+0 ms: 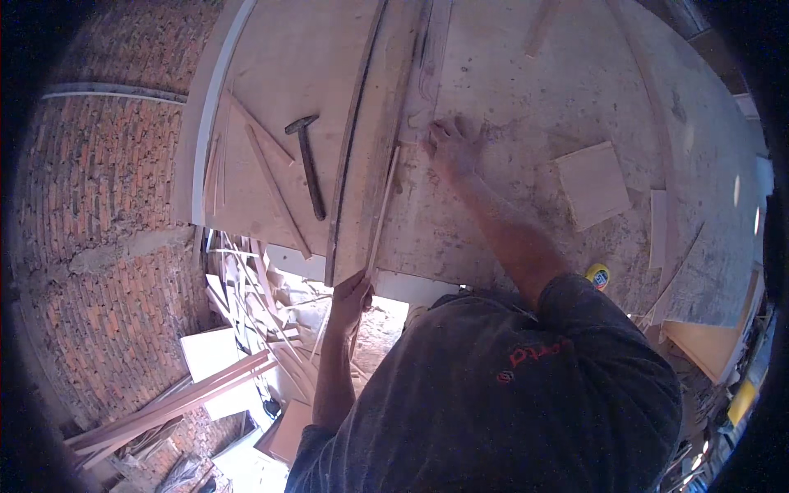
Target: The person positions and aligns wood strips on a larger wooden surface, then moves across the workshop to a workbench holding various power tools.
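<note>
My left hand (351, 296) is at the near edge of the wooden worktop (505, 92), closed around the near end of a thin wood strip (383, 212). That strip runs away from me along the right side of a long wooden board (365, 154). Further up and to the right, my right hand (453, 148) rests on the worktop with its fingers bent and somewhat apart; nothing shows in it. Its fingertips lie by the right edge of a flat, pale wood piece (424, 105). Left of the long board lies a hammer (310, 166) with a dark handle.
Thin wood strips (277, 191) lie left of the hammer. At the right are a square wood panel (593, 185), a small wood block (658, 228) and a yellow tape measure (597, 277). Offcuts (290, 345) and long boards (179, 400) are piled below, beside a brick wall (92, 185).
</note>
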### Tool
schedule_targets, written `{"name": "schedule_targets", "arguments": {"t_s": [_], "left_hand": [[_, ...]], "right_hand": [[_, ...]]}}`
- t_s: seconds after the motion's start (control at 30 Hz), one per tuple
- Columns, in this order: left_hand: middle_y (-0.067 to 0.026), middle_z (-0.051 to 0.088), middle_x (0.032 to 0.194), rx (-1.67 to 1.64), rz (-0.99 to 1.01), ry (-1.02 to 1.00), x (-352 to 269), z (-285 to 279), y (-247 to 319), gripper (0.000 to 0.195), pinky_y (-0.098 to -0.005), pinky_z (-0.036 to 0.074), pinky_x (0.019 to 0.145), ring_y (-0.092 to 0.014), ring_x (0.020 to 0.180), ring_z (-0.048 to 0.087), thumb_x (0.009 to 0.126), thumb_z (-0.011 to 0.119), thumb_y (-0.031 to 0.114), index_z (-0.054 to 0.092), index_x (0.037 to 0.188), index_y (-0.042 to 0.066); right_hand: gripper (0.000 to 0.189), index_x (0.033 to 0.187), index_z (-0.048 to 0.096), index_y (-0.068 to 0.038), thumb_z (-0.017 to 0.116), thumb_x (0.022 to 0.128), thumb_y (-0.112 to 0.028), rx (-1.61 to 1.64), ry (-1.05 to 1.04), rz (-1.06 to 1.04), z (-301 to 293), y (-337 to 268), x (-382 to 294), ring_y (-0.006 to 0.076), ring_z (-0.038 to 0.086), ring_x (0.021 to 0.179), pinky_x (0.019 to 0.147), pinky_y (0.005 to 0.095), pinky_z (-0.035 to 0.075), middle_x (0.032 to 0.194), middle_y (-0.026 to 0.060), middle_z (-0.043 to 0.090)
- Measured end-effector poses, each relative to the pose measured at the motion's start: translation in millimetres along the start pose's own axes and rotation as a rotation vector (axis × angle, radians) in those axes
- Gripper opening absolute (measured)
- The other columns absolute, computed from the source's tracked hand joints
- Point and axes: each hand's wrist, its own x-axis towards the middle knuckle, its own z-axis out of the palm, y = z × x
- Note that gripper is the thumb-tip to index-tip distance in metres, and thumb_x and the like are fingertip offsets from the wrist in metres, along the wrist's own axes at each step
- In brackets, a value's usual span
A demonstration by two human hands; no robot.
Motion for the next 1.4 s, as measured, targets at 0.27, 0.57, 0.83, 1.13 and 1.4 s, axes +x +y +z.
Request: {"name": "schedule_targets", "arguments": {"t_s": [0.27, 0.57, 0.83, 1.13, 1.4], "left_hand": [[-0.0011, 0.058, 0.075, 0.0, -0.069, -0.002, 14, 15, 21, 0.044, -0.0218, 0.04, 0.048, -0.007, 0.056, 0.05, 0.1, 0.058, 0.013, 0.05, 0.142, 0.003], [-0.0038, 0.059, 0.074, -0.062, -0.047, -0.018, 25, 36, 63, 0.053, -0.0232, 0.04, 0.048, -0.009, 0.054, 0.05, 0.099, 0.056, 0.009, 0.04, 0.149, 0.002], [-0.0033, 0.06, 0.074, -0.028, -0.029, -0.022, 58, 54, 102, 0.052, -0.023, 0.04, 0.048, -0.008, 0.054, 0.05, 0.099, 0.058, 0.011, 0.041, 0.148, 0.002], [-0.0036, 0.06, 0.073, -0.044, -0.027, -0.081, 86, 64, 134, 0.05, -0.0242, 0.039, 0.046, -0.009, 0.052, 0.05, 0.1, 0.056, 0.01, 0.044, 0.149, 0.009], [-0.0019, 0.059, 0.071, 0.018, -0.02, -0.054, 113, 88, 166, 0.05, -0.0235, 0.038, 0.045, -0.009, 0.051, 0.049, 0.1, 0.055, 0.009, 0.044, 0.149, 0.01]], "right_hand": [[0.047, 0.136, 0.058, -0.025, 0.049, 0.098, -0.051, 0.015, -0.01, -0.001, -3, 2, 3, 0.0271, 0.031, 0.147, 0.115, 0.0717, 0.009, 0.145, -0.0016, 0.05], [0.044, 0.133, 0.06, -0.026, 0.048, 0.098, -0.05, 0.057, -0.024, 0.045, -8, 9, 31, 0.0265, 0.033, 0.145, 0.114, 0.072, 0.011, 0.144, -0.0025, 0.052], [0.042, 0.127, 0.065, -0.023, 0.051, 0.096, -0.048, 0.101, 0.095, -0.01, 4, 34, 79, 0.0285, 0.036, 0.143, 0.112, 0.0755, 0.012, 0.139, -0.0009, 0.055], [0.029, 0.114, 0.07, -0.022, 0.061, 0.092, -0.039, 0.157, 0.216, -0.007, 4, 39, 112, 0.0303, 0.039, 0.14, 0.11, 0.0754, 0.016, 0.129, 0.0008, 0.059], [0.03, 0.117, 0.069, -0.023, 0.057, 0.094, -0.039, 0.107, 0.266, 0.039, 13, 52, 160, 0.0301, 0.041, 0.138, 0.107, 0.0772, 0.019, 0.13, 0.002, 0.06]]}}
